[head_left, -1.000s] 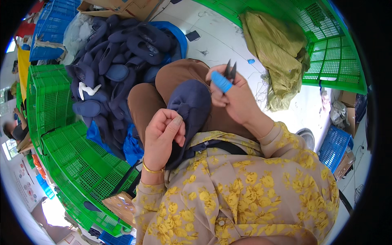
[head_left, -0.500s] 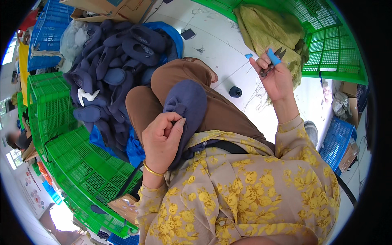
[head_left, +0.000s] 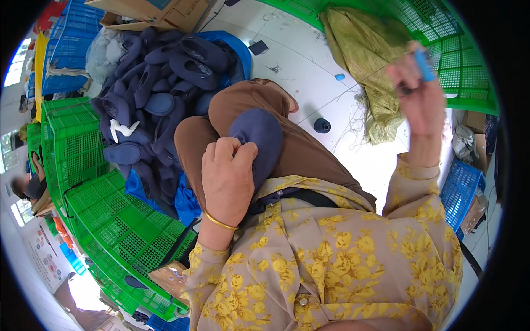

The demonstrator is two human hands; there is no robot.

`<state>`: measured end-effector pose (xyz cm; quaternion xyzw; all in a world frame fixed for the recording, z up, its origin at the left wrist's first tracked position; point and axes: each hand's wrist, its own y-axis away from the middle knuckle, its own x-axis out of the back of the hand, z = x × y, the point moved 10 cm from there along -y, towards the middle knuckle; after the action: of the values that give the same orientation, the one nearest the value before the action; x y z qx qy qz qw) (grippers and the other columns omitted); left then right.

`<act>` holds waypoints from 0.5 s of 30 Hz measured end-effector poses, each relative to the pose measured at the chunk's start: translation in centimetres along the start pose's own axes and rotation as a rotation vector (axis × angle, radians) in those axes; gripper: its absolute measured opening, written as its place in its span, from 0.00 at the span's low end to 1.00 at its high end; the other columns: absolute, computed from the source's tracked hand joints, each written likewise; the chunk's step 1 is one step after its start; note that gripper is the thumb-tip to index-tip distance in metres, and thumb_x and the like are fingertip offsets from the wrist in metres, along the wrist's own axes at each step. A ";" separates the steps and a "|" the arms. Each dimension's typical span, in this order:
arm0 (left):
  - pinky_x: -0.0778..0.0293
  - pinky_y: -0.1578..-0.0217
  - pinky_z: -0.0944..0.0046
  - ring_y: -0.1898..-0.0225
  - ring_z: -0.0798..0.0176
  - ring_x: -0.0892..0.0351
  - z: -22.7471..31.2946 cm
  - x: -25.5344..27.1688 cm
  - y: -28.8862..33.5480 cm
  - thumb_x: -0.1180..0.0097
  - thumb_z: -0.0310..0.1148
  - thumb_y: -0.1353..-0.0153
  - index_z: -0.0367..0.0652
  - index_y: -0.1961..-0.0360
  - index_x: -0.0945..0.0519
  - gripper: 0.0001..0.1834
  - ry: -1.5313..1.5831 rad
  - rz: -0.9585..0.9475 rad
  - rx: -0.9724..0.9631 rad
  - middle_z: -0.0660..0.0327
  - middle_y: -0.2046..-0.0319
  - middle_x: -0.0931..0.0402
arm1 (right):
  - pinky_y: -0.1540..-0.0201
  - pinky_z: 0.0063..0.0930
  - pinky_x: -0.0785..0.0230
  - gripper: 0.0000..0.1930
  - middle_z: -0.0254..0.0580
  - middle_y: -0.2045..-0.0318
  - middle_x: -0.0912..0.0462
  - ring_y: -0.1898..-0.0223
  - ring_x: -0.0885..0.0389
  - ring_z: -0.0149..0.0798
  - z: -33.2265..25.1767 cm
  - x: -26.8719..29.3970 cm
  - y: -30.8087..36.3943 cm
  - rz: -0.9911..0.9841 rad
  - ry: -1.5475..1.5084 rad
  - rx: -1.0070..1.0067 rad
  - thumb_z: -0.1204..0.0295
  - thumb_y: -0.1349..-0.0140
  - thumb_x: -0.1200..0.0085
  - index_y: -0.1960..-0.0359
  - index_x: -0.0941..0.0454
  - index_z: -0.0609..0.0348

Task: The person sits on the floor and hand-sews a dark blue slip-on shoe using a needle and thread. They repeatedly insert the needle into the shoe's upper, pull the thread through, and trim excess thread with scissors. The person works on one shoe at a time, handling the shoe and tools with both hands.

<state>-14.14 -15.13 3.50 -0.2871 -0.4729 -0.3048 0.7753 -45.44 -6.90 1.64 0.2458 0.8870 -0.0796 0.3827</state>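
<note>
A navy cloth slipper (head_left: 267,144) lies across my lap, sole end pointing away from me. My left hand (head_left: 227,171) is closed on its gathered edge, thumb and fingers pinched together. Raised out to the right, my right hand (head_left: 417,102) is blurred by motion. It holds small dark scissors (head_left: 407,90), mostly hidden by the fingers, and a blue wrap (head_left: 424,65) covers one finger. A thin line, which looks like thread, runs towards that hand in front of the olive sack (head_left: 359,44).
A big pile of navy slippers (head_left: 160,103) lies on blue sheeting at the left, beside green plastic crates (head_left: 118,204). On the white floor stands a dark thread spool (head_left: 322,126). Another green crate (head_left: 464,66) is at the far right, with a blue crate (head_left: 461,185) nearer me.
My right hand has moved right and slightly away from me, with the scissors still in it. My left hand has turned a little on the slipper, keeping its pinch.
</note>
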 end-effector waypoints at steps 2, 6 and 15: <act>0.28 0.66 0.59 0.63 0.53 0.26 -0.4 -0.4 0.0 0.40 0.22 0.47 0.40 0.67 0.22 0.06 0.042 0.003 -0.015 0.57 0.68 0.28 | 0.37 0.40 0.31 0.10 0.30 0.77 0.43 0.74 0.40 0.28 -5.8 -0.3 0.0 -0.084 -0.017 0.188 0.79 0.32 0.56 0.52 0.32 0.70; 0.28 0.67 0.62 0.67 0.53 0.25 -2.1 -0.7 0.5 0.43 0.22 0.43 0.39 0.66 0.22 0.04 0.244 0.033 0.095 0.56 0.69 0.26 | 0.52 0.28 0.26 0.09 0.29 0.79 0.41 0.77 0.41 0.26 -7.8 -1.3 0.4 -0.033 0.079 0.263 0.76 0.30 0.58 0.52 0.31 0.66; 0.31 0.65 0.73 0.68 0.76 0.30 -7.4 -5.0 3.5 0.46 0.28 0.33 0.37 0.63 0.23 0.05 0.941 -0.172 0.678 0.69 0.70 0.27 | 0.59 0.45 0.28 0.11 0.47 0.59 0.21 0.60 0.21 0.56 15.4 -11.9 6.2 -0.677 1.482 -0.084 0.67 0.34 0.50 0.54 0.27 0.57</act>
<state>-9.20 -17.33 -4.45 0.1829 -0.1705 -0.2930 0.9228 -25.51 -11.07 -0.21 -0.0612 0.9383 0.0256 -0.3393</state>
